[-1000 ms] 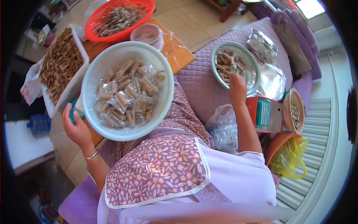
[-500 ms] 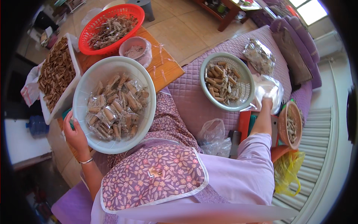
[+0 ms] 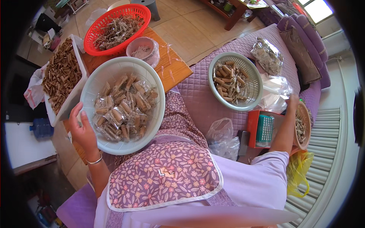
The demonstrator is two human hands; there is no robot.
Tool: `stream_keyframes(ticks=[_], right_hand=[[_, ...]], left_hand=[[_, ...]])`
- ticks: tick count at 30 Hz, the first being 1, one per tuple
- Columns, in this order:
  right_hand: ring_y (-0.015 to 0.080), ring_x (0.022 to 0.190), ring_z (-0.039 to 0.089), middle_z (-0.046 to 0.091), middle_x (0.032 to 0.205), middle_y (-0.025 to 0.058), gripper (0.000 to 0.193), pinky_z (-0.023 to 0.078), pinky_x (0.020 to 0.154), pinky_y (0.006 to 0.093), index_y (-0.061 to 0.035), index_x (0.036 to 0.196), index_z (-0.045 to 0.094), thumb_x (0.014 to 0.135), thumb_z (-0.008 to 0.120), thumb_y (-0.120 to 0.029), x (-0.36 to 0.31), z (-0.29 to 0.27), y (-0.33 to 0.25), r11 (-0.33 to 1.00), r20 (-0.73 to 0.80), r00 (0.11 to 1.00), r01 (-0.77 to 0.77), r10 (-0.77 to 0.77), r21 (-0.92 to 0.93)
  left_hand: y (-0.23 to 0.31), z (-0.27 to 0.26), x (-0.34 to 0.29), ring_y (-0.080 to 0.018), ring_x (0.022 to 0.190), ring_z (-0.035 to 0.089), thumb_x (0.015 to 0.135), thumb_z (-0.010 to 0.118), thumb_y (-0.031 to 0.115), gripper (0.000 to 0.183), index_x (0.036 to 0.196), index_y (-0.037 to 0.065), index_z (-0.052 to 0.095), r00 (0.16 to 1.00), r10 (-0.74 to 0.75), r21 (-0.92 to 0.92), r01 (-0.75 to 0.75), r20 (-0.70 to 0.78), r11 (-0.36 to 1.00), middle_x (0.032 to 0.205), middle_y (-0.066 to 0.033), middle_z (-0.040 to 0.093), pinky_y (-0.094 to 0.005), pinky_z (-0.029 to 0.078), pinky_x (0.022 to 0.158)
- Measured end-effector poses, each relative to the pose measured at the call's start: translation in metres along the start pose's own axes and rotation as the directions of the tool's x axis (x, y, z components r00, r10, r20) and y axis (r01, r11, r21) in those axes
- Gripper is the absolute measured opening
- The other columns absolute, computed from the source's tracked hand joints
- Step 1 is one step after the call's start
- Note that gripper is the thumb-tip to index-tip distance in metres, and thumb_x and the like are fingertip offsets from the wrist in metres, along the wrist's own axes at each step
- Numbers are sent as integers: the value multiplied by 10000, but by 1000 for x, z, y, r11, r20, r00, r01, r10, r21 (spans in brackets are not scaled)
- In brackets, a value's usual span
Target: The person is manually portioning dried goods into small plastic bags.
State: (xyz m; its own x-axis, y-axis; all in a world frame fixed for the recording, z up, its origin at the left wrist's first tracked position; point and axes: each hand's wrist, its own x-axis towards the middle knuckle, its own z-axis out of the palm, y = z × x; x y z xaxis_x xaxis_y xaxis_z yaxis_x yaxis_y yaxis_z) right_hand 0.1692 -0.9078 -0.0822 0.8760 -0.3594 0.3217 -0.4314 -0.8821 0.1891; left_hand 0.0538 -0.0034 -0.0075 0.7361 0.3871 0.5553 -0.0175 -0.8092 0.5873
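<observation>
A large pale plastic basket (image 3: 154,127) rests tilted over my lap, holding several brown stick-like pieces wrapped in clear film (image 3: 123,108). My left hand (image 3: 83,131) is at its left rim, thumb and fingers apart, touching the edge without wrapping round it. On the right, my right hand (image 3: 292,102) is stretched out to the edge of some clear plastic bags (image 3: 274,95); its fingers are blurred, and whether they pinch a bag is unclear. Beside the bags sits a smaller grey-green basket (image 3: 213,91) of unwrapped brown pieces and pale thin strips.
A red box (image 3: 252,127) containing a green item lies below the smaller basket. Near my right forearm stands a pinkish-brown basket (image 3: 307,138). On the wooden table (image 3: 176,76) are a red basket (image 3: 142,32) and small bowl (image 3: 152,57). A white tray (image 3: 78,81) of brown pieces is left.
My right hand has moved right across the plastic bags to their far edge, uncovering more of the red box. My left hand remains at the large basket's rim. The view has shifted slightly.
</observation>
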Motion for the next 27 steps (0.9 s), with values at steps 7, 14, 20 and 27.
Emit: stream_keyframes(ticks=[7,14,20,27], right_hand=[[219,820,684,710,905,113,235,506,697,320,-12,993,676,941,546,-201,1,-182,-103,673,-343,855,-9,388,740],[277,933,677,645,1132,181,263,572,739,328,50,1201,537,980,489,-84,-134,-366,-392,-594,-366,792,4,-489,804],[229,891,687,662,1077,150,263,599,671,308,34,1208,534,978,474,-80,-149,-396,-522,-684,-344,641,-407,-686,606],[160,835,684,680,987,86,222,571,680,279,-4,1158,581,980,497,-108,-99,-355,-614,-471,-319,348,-601,-881,646]], left_hand=[[40,8,-12,-231,1050,603,925,555,36,179,1080,4,639,978,170,-357,-115,124,927,1091,-113,656,-341,454,946],[57,44,-22,-286,1398,289,795,740,481,990,1490,87,157,841,100,-828,490,531,275,1506,-190,258,-404,268,1114],[31,30,-16,-328,1419,224,745,798,454,1112,1511,141,56,800,-5,-797,597,600,-91,1538,-234,113,-436,288,1109],[-15,-5,0,-278,1100,574,900,653,99,760,1483,126,167,859,-63,-798,443,509,-410,1325,-198,489,-292,533,824]])
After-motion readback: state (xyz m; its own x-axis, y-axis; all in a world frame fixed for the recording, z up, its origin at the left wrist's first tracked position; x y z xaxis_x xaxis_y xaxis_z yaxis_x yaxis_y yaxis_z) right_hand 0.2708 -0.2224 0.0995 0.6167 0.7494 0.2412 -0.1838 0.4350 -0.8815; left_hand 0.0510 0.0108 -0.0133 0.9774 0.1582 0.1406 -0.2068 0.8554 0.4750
